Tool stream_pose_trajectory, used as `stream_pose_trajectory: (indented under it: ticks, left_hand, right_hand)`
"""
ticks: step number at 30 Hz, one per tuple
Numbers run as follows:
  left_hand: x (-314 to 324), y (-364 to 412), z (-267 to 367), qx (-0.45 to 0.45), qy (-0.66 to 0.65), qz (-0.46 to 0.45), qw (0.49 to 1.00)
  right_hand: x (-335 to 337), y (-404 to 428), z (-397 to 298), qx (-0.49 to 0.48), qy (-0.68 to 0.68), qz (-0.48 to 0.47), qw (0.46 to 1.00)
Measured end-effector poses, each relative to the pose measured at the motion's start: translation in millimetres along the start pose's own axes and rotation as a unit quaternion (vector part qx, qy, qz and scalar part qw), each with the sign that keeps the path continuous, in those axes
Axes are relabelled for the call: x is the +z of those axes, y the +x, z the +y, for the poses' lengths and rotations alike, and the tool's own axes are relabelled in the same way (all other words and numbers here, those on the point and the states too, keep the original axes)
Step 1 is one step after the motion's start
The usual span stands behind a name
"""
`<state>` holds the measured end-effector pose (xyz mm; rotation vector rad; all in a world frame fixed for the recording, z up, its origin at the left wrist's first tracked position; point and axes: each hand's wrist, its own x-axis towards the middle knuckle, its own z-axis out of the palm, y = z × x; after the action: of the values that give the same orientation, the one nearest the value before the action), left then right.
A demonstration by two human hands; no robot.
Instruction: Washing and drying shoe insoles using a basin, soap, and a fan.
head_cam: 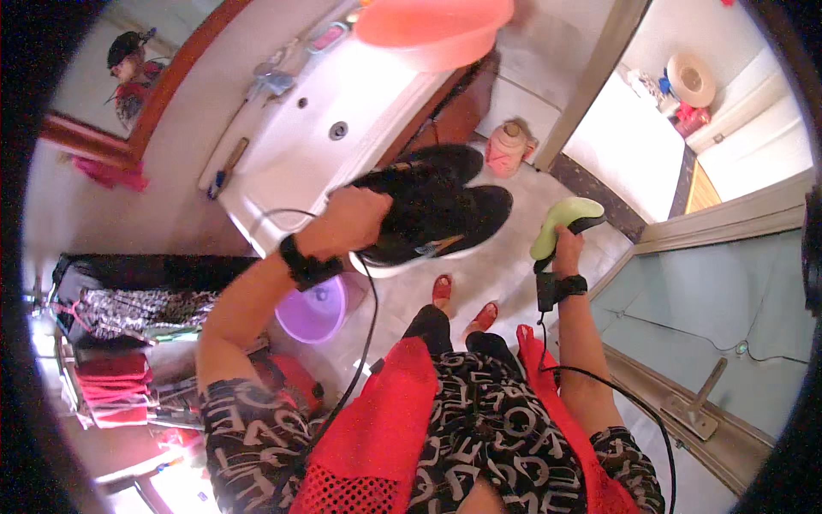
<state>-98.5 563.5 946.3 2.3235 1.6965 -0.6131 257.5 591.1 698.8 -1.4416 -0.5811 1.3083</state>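
In my left hand is a pair of black shoes, gripped together at one end and held up beside the edge of the white sink. A pale sole edge shows along the nearer shoe. My fingers hide part of the pair. On the other side, my right hand grips a curved light green and black object, which looks like a scrub brush. It is held above the floor, apart from the shoes. Both wrists wear black straps with cables running back along the arms.
An orange-pink basin rests at the sink's far end. A pink jug stands on the tiled floor, and a purple bucket stands below my left arm. A glass-panelled door with a handle is at right. A brush lies on the sink ledge.
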Motion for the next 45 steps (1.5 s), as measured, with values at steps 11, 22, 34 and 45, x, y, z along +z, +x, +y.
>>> stream_pose_trajectory:
  ticks: [11, 22, 34, 45]
  left_hand:
    - [-120.1, -105.3, -157.0, -0.120, 0.096, -0.077, 0.985]
    - [-50.1, -102.8, -287.0, -0.170, 0.062, -0.193, 0.964]
    - [-9.8, -50.2, -300.5, -0.120, -0.006, -0.216, 0.969]
    - [47.8, -47.1, -329.8, -0.121, -0.010, -0.198, 0.973]
  right_hand:
    - [-1.4, 28.5, 10.8, -0.086, -0.013, -0.047, 0.995]
    - [31.5, 29.0, -33.5, 0.019, 0.069, 0.037, 0.997]
    - [78.1, 41.7, -12.7, 0.075, 0.087, 0.015, 0.993]
    - [92.9, 75.0, -13.3, 0.065, 0.056, -0.027, 0.996]
